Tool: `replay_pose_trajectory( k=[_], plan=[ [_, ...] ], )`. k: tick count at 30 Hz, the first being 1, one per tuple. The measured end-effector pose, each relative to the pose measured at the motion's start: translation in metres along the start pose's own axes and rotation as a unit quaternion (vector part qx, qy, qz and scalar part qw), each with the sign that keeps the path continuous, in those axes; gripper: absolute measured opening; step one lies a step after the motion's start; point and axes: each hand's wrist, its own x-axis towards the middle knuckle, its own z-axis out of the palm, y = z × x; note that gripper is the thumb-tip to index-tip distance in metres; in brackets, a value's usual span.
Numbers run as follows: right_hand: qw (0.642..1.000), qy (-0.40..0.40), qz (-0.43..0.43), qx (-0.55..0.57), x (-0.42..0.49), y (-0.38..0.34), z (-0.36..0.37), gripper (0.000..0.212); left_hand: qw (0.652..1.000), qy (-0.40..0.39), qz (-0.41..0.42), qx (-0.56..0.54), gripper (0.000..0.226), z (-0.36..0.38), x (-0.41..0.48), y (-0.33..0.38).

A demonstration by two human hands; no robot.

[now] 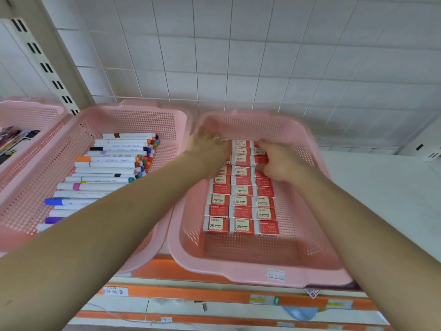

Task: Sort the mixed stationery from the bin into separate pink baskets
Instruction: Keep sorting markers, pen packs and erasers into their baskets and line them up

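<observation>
A pink basket [317, 235] on the right holds red and white boxed erasers [241, 206] laid flat in three neat columns. Both my hands reach to the far end of those columns. My left hand [207, 151] rests fingers-down on the left column near the back wall. My right hand [279, 161] presses on the erasers of the right column, fingers curled around them. The pink basket [143, 120] to the left holds white markers [107, 168] with coloured caps, lying side by side. My left forearm crosses over its near right corner.
A third pink basket [28, 113] with printed items sits at the far left. A slotted shelf upright [45, 65] stands behind it. White wire grid backs the shelf. Bare white shelf surface [381, 187] lies right of the eraser basket. An orange shelf edge [214, 295] runs below.
</observation>
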Motion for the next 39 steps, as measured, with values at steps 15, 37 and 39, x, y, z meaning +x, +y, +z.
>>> replay_pose_trajectory(
  k=[15,37,39],
  plan=[
    [0.99,0.016,0.039,0.131,-0.001,0.007,-0.002,0.063,0.997,0.015,-0.024,-0.07,0.021,0.005,0.012,0.0],
    [0.987,0.092,-0.096,0.089,-0.037,0.002,-0.023,0.033,0.98,0.035,-0.103,-0.166,0.047,-0.018,-0.026,0.012],
    [0.985,0.101,-0.13,0.06,-0.051,0.003,-0.031,0.034,0.974,0.055,-0.127,-0.178,0.049,-0.025,-0.043,0.025]
  ],
)
